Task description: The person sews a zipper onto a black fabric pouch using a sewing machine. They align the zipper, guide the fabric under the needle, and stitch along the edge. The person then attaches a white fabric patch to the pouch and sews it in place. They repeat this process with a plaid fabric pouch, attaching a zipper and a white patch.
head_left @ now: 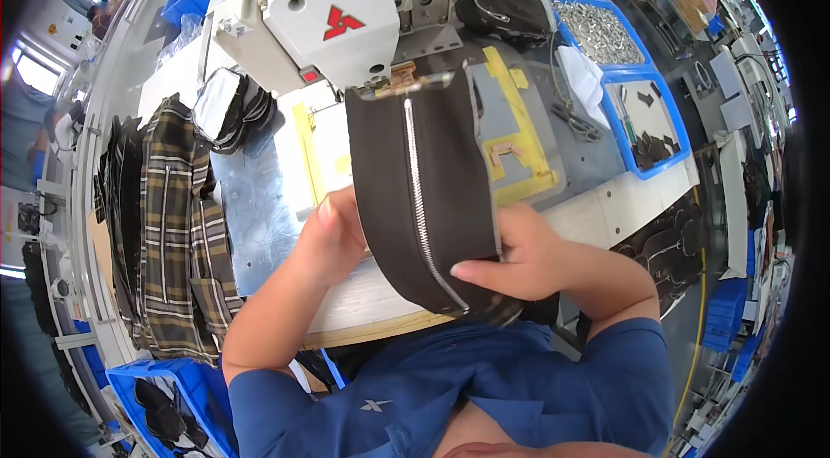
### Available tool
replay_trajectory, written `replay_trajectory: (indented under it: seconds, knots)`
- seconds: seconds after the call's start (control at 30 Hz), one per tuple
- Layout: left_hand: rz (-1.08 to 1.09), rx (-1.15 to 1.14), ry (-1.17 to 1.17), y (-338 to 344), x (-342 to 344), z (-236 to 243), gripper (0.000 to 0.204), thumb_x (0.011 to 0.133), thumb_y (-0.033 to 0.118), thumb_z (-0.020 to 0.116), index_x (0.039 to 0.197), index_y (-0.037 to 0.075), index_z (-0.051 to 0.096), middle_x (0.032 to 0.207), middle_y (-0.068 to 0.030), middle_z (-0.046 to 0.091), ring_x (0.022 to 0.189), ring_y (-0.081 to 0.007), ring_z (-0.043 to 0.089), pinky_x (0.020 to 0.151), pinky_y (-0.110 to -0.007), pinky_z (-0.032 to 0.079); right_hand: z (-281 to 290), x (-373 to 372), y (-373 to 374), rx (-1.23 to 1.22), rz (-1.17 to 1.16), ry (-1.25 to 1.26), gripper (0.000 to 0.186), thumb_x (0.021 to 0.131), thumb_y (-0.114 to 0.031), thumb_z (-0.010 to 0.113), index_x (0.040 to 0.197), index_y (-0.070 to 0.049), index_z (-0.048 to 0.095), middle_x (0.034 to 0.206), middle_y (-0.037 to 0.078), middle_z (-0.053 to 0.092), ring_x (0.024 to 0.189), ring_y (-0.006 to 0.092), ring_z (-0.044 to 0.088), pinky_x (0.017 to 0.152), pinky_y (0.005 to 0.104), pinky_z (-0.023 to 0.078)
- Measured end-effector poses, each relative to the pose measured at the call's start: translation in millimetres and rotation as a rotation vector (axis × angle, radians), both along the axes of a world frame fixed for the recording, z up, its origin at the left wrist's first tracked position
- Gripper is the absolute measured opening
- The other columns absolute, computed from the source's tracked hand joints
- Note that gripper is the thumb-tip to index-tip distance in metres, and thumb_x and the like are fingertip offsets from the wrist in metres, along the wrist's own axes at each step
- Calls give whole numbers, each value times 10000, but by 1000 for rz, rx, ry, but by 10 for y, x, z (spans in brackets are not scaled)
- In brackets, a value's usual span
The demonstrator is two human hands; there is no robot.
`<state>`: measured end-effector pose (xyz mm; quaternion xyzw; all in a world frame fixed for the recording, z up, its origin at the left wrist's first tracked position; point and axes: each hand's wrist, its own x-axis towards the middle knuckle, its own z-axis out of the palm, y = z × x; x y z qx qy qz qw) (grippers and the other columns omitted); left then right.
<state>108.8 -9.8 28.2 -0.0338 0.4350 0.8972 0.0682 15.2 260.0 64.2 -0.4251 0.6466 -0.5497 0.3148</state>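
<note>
Right hand (pixel 529 261) grips the black zippered panel (pixel 448 190).

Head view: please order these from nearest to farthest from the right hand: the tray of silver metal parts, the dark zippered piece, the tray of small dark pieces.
1. Dark zippered piece: held in the right hand.
2. Tray of small dark pieces: to the right, farther up.
3. Tray of silver metal parts: beyond that tray.

White table (pixel 596 220), front edge wood-coloured, bears a white sewing machine (pixel 333 26) toward the rear. A metal sheet (pixel 251 229) lies flat at left. At right, a near blue tray (pixel 680 127) adjoins a far blue tray (pixel 635 28).
</note>
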Motion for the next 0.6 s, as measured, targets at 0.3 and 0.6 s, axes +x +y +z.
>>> replay_trajectory:
  seconds: [0.3, 0.6]
  knots:
    - [61, -516, 156, 121, -512, 447, 327, 910, -52, 782, 1229, -41, 708, 1107, -91, 777, 1009, -145, 713, 900, -321, 583, -32, -524, -439, -300, -225, -333, 640, 983, -128, 768, 1526, -20, 446, 1376, 105, 652, 1269, 182, 639, 1069, 384, 543]
    - [134, -552, 188, 134, -507, 396, 342, 910, 20, 853, 1229, -14, 735, 1110, -70, 791, 975, -136, 714, 888, -322, 586, 297, -816, -561, -190, -89, -48, 438, 886, -106, 812, 1296, -6, 694, 1152, 68, 755, 1070, 136, 683, 938, 330, 551]
